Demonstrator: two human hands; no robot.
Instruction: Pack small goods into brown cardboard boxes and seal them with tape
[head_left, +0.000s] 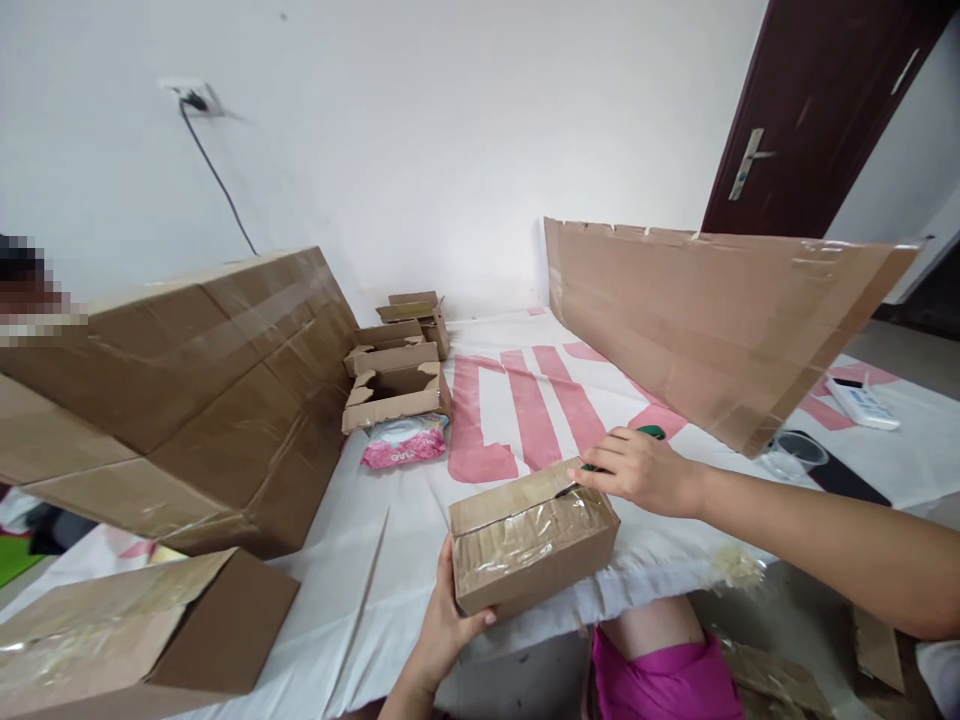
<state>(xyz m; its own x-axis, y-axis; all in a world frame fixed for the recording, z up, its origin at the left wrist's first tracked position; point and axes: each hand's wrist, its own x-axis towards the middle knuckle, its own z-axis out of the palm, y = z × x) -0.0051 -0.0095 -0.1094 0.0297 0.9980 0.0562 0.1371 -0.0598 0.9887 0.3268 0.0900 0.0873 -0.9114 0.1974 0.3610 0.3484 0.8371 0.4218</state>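
Note:
In front of me on the cloth-covered table lies a small cardboard box (536,540), its top sealed with shiny clear tape. My left hand (448,615) grips its near left corner, thumb on the front and fingers along the side. Closed around a green-handled knife (651,432), my right hand (626,470) is over the box's far right corner. The dark blade reaches the lengthwise seam in the top, which shows as a dark line. Most of the knife's handle is hidden by my fingers.
Large cardboard box (247,390) at left; taped carton (142,630) nearer. Several opened boxes (397,385) and a pink wipes pack (405,442) stand behind. An upright cardboard panel (697,320) borders the right, near a clear cup (796,455). Another person is at far left.

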